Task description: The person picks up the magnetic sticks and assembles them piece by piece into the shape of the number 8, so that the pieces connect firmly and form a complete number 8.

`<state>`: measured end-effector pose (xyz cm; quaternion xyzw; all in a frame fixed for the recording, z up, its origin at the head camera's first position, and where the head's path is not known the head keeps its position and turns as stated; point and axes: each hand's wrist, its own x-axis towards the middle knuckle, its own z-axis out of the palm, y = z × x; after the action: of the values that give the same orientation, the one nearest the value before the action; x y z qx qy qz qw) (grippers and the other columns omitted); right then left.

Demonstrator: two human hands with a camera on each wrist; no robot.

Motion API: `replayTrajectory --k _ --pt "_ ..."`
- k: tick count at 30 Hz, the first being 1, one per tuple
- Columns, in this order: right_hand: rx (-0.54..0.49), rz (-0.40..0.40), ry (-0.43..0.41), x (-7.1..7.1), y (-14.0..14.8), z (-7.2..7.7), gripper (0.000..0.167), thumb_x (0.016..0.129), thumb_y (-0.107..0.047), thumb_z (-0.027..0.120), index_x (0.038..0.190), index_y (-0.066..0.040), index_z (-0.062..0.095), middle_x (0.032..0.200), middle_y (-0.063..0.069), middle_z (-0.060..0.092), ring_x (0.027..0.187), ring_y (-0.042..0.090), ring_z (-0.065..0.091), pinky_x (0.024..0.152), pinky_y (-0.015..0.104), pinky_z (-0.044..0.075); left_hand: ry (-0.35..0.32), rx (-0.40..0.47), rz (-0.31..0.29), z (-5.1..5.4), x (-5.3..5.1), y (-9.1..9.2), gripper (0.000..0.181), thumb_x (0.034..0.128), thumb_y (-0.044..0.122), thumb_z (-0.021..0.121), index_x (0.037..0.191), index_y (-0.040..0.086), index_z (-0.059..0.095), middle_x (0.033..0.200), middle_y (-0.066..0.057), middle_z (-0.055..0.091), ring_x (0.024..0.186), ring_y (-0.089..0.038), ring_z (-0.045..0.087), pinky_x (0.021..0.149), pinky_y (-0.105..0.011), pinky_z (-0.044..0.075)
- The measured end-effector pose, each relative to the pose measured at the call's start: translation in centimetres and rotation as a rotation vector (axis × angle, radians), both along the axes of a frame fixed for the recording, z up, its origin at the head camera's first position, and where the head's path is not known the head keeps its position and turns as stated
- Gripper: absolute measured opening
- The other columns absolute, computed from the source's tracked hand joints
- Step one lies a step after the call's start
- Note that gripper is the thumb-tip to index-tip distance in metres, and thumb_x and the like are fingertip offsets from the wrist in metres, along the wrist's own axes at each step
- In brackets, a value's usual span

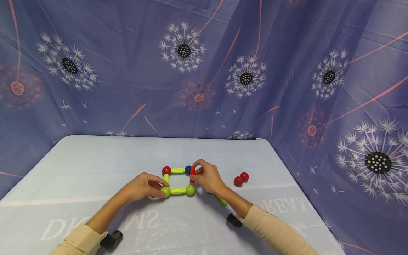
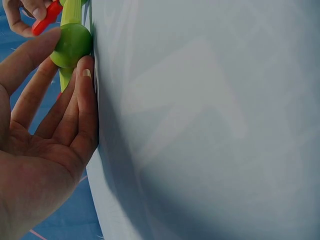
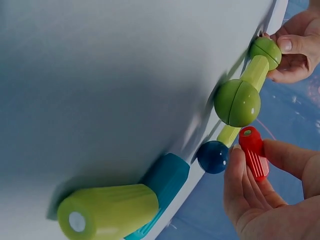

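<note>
On the white table, yellow-green rods (image 1: 178, 191) link a red ball (image 1: 166, 170), a blue ball (image 1: 188, 170) and two green balls into a frame. My left hand (image 1: 145, 186) holds the near-left green ball (image 2: 72, 46) between thumb and fingers. A red rod (image 3: 254, 154) is pinched between the thumb and fingers of my right hand (image 1: 207, 179). It is at the frame's right side, between the blue ball and the near-right green ball (image 3: 237, 103). In the right wrist view, the red rod's end stands apart from that green ball.
Two red balls (image 1: 238, 181) lie on the table to the right. A loose yellow-green rod (image 3: 110, 210) and a teal rod (image 3: 167, 182) lie beneath my right forearm, partly hidden in the head view. A patterned blue cloth (image 1: 127, 71) hangs behind the table.
</note>
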<state>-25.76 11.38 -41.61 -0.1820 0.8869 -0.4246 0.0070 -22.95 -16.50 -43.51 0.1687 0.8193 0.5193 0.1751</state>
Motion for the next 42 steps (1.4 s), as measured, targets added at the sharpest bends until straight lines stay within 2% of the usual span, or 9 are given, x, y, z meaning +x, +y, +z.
replayTrajectory --k 16,26,34,42 --pt "0.017 0.006 0.015 0.12 -0.34 -0.19 0.028 0.086 -0.011 0.078 0.111 -0.010 0.067 0.089 0.006 0.075 0.078 0.014 0.069 0.069 0.029 0.056 -0.001 -0.022 0.007 -0.07 -0.23 0.10 0.034 0.0812 0.019 0.085 0.112 0.008 0.078 0.107 -0.008 0.077 0.099 -0.019 0.070 0.076 -0.031 0.057" --pt "0.047 0.023 0.027 0.04 -0.36 -0.46 0.029 0.089 -0.016 0.077 0.115 -0.009 0.068 0.096 0.006 0.076 0.087 0.018 0.070 0.074 0.033 0.057 0.005 -0.025 0.010 -0.08 -0.18 0.01 0.033 0.0808 0.020 0.085 0.112 0.010 0.078 0.107 -0.008 0.077 0.100 -0.020 0.070 0.076 -0.032 0.057" --pt "0.050 0.037 0.040 -0.01 -0.42 -0.77 0.025 0.097 -0.015 0.066 0.120 -0.005 0.068 0.093 0.007 0.078 0.077 0.013 0.071 0.067 0.029 0.055 0.014 -0.019 0.008 -0.07 -0.07 0.05 0.034 0.0809 0.018 0.085 0.113 0.008 0.078 0.107 -0.009 0.077 0.099 -0.019 0.070 0.074 -0.032 0.057" --pt "0.062 0.018 0.024 -0.33 -0.59 -0.94 0.033 0.096 -0.015 0.067 0.128 -0.008 0.065 0.093 0.007 0.077 0.073 0.010 0.068 0.064 0.027 0.053 0.011 -0.007 0.008 -0.10 -0.05 0.09 0.034 0.0810 0.018 0.085 0.112 0.008 0.078 0.107 -0.009 0.077 0.099 -0.020 0.070 0.074 -0.033 0.057"
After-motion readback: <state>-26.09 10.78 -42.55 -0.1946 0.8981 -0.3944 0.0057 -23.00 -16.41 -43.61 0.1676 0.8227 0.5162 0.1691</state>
